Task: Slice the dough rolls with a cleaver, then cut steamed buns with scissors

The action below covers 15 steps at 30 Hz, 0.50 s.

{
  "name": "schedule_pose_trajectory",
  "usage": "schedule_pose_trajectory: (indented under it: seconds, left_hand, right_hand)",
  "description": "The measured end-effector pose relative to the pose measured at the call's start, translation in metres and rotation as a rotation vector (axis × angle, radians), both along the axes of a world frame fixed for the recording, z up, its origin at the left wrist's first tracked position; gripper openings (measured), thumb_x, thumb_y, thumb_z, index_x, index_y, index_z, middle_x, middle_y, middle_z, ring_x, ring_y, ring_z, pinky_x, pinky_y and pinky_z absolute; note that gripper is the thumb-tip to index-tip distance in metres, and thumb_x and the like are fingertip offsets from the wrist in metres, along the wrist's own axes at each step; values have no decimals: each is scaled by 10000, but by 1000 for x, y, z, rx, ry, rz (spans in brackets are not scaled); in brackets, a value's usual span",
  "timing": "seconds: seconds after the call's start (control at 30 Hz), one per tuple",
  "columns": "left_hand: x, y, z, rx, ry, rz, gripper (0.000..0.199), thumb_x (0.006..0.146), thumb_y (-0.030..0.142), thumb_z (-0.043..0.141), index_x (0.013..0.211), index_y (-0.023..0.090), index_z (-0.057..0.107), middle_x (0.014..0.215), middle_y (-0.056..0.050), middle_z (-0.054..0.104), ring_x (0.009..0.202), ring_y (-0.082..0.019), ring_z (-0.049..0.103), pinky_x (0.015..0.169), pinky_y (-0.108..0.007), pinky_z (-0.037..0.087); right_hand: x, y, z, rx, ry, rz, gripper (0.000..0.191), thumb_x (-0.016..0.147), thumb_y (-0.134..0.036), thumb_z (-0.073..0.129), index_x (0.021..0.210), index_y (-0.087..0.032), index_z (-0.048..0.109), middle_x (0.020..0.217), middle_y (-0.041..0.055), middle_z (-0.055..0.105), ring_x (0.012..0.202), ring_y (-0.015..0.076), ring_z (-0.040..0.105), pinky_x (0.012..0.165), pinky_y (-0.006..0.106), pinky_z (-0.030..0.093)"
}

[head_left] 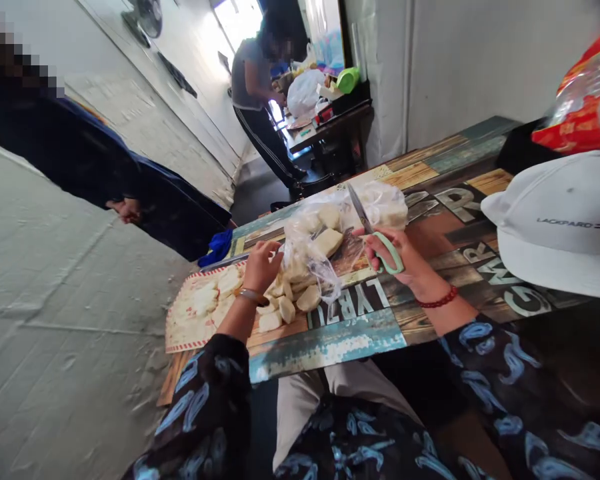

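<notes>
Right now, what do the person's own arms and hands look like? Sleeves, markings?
The left hand and right hand are bare, with no gloves. The left sleeve and right sleeve are black with blue swirls and end on the forearm. A red beaded bracelet circles the right wrist, a brownish band the left.

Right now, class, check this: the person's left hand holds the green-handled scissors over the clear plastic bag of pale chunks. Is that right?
No, it is the right hand, not the left hand, that holds the green-handled scissors over the clear plastic bag of pale chunks, as the head view shows.
</notes>
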State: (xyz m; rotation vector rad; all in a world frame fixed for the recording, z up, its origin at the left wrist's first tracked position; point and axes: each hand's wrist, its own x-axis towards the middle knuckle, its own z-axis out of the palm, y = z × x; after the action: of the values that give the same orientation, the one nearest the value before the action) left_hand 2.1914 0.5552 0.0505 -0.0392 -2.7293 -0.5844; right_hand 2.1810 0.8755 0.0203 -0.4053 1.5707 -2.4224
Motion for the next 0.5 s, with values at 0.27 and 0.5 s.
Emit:
schedule_pose_trajectory:
  seconds: [0.27, 0.5]
  left_hand:
    - [-58, 112, -7, -141, -236, -381, 196, 870, 296, 543, 920, 185, 696, 935, -80, 660, 808, -192, 623, 794, -318, 487]
    - [-73, 98, -19, -438, -308, -125, 398, 721, 393, 730, 1037, 161, 660, 1032, -158, 658, 997, -312, 631, 890, -391, 471]
  right_hand:
    - [-1, 10, 0, -51, -12, 16, 495, 717, -522, 779, 1057, -171, 704, 597, -63, 577, 431, 53, 497, 404, 184, 395]
    - [-1, 5, -1, -56, -66, 129, 556, 660, -539, 813, 1064, -175, 700, 567, -70, 579, 403, 51, 486, 375, 179, 389]
